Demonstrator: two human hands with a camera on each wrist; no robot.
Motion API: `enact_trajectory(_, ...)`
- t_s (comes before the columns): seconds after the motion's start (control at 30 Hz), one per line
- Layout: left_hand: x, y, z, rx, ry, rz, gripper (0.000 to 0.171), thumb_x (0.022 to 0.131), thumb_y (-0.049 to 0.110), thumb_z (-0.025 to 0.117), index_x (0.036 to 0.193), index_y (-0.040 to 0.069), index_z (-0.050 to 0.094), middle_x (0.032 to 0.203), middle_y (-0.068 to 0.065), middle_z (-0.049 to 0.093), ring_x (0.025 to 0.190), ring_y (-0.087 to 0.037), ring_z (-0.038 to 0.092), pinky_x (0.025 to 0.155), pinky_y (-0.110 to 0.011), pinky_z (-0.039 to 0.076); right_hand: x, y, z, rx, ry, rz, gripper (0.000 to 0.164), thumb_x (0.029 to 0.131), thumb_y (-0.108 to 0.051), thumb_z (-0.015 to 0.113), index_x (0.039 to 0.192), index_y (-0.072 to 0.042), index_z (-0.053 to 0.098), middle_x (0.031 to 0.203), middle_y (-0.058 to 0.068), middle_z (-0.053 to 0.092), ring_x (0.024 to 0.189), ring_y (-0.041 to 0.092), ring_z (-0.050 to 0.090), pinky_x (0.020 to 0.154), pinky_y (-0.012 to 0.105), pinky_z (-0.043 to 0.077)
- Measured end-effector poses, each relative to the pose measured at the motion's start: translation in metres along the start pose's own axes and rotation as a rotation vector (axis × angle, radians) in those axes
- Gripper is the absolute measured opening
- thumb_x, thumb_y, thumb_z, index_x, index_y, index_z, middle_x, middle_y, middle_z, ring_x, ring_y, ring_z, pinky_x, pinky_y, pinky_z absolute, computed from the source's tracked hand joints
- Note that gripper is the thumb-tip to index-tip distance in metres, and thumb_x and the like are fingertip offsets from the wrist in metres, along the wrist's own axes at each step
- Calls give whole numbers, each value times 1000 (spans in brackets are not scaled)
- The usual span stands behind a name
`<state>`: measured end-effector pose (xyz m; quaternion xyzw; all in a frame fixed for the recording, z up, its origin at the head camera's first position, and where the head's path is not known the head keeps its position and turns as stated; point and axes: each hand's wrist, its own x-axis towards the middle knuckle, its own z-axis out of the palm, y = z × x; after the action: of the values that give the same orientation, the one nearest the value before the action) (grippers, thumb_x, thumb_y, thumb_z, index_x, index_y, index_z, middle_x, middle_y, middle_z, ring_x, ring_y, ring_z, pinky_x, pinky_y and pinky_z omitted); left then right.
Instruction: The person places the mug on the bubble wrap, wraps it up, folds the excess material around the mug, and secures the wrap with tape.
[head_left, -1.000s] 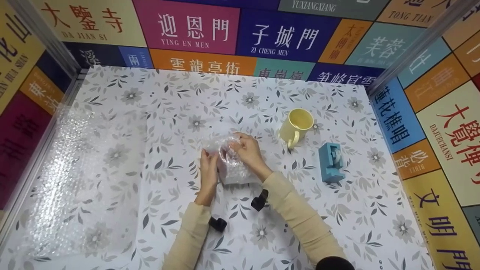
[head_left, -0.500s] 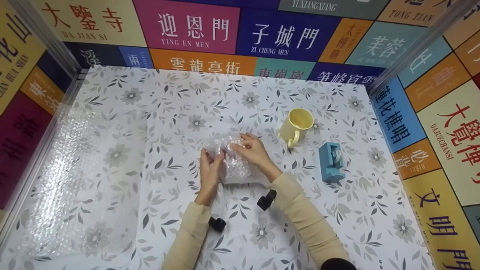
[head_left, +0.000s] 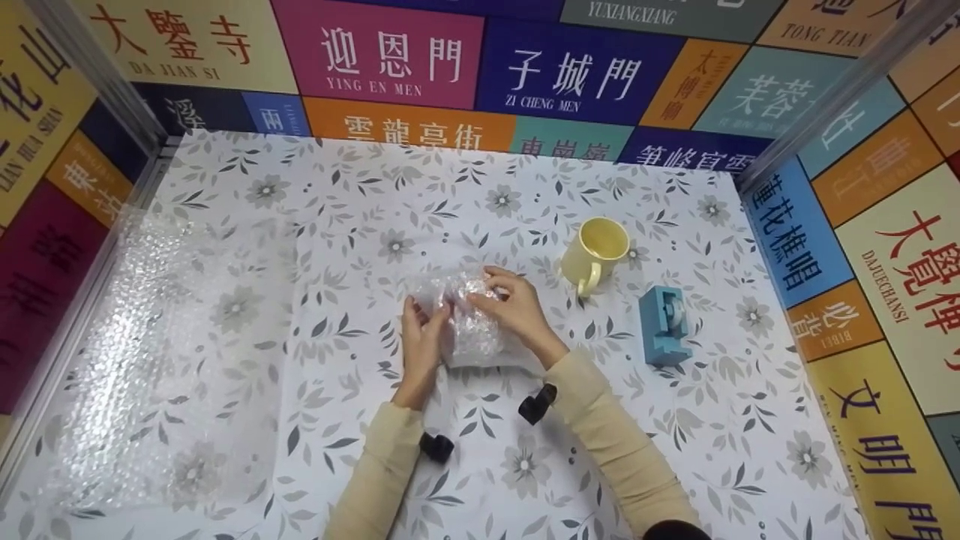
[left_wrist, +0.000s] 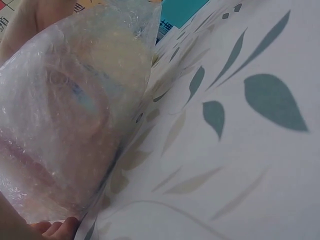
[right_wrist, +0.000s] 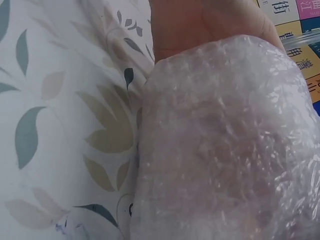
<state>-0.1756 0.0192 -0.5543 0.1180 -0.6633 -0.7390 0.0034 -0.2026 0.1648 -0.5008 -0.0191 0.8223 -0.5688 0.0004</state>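
Note:
A bundle of bubble wrap (head_left: pixel 476 330) lies on the table between my two hands. Through the plastic, the left wrist view shows a pinkish mug (left_wrist: pixel 92 95) with a curved handle, blurred by the wrap. My left hand (head_left: pixel 421 341) holds the bundle's left side, thumb on the near face. From the right, my right hand (head_left: pixel 521 307) grips it, with the thumb on top and the fingers over the far right edge. In the right wrist view the bubble wrap (right_wrist: pixel 215 145) fills much of the picture and hides what is inside.
A yellow mug (head_left: pixel 592 255) stands upright to the right, behind the right hand. Nearer sits a blue tape dispenser (head_left: pixel 664 326). A flat sheet of bubble wrap (head_left: pixel 165 360) covers the left of the flowered tabletop (head_left: pixel 345 187). Printed panels (head_left: pixel 382 52) enclose the table.
My right hand has shifted slightly right, and its thumb has drawn back over the wrap. An opening visible in the wrap a second ago now looks covered. The left hand has barely moved.

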Motion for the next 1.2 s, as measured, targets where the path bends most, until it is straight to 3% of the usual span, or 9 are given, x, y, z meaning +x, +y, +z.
enact_trajectory(0.1,-1,0,-1,0,9,-26,79,85,25,59,142,-2,12,135,-27,34,119,-37,40,99,-44,32,-3,1,-2,46,28,108,29,83,-16,65,100,6,58,123,19,52,115,32,48,94,38,40)
enact_trajectory(0.2,-2,2,-2,24,25,-74,80,83,29,62,141,-4,17,134,-27,36,118,-36,41,99,-43,34,-4,3,-5,154,-28,233,40,92,-21,52,122,5,49,127,20,48,116,30,46,97,36,37)
enact_trajectory(0.33,-3,5,-5,40,34,-141,76,82,30,64,136,-8,27,132,-28,39,118,-36,43,97,-41,37,-4,8,-12,332,-161,367,45,97,-25,40,125,9,45,114,18,56,99,22,55,89,32,43)
enact_trajectory(0.47,-3,8,-5,2,18,-168,72,82,27,65,133,-11,32,129,-29,41,116,-37,44,95,-40,39,-4,12,-14,393,-226,374,44,97,-25,40,122,11,47,92,6,61,81,14,59,76,28,48)
enact_trajectory(0.6,-1,11,-3,-34,6,-154,66,83,23,64,130,-13,35,130,-30,41,119,-37,43,98,-38,36,-5,12,-13,398,-201,341,40,95,-21,44,118,12,51,85,1,61,75,11,58,71,24,48)
enact_trajectory(0.77,8,13,2,-19,42,-143,62,84,25,63,128,-9,38,125,-27,46,115,-34,46,96,-36,38,-3,11,-9,389,-115,365,35,94,-18,48,112,10,55,74,-2,58,62,7,51,58,19,44)
enact_trajectory(0.87,20,18,6,-45,70,-144,49,83,25,64,116,-6,46,108,-19,54,98,-26,53,84,-31,44,3,9,-7,406,-61,368,33,93,-16,48,112,10,56,77,0,58,65,8,53,61,21,45)
enact_trajectory(1.0,39,29,10,-60,78,-124,33,83,24,66,98,-4,57,89,-8,57,78,-15,53,68,-22,43,16,5,-4,396,0,379,34,93,-18,49,114,8,56,91,5,61,79,13,56,74,25,47)
enact_trajectory(1.2,71,46,14,-11,32,-167,39,81,33,66,100,-1,62,99,-10,58,84,-17,53,69,-24,44,39,-4,-3,347,61,447,36,92,-26,51,116,1,57,92,6,58,78,14,52,69,25,44)
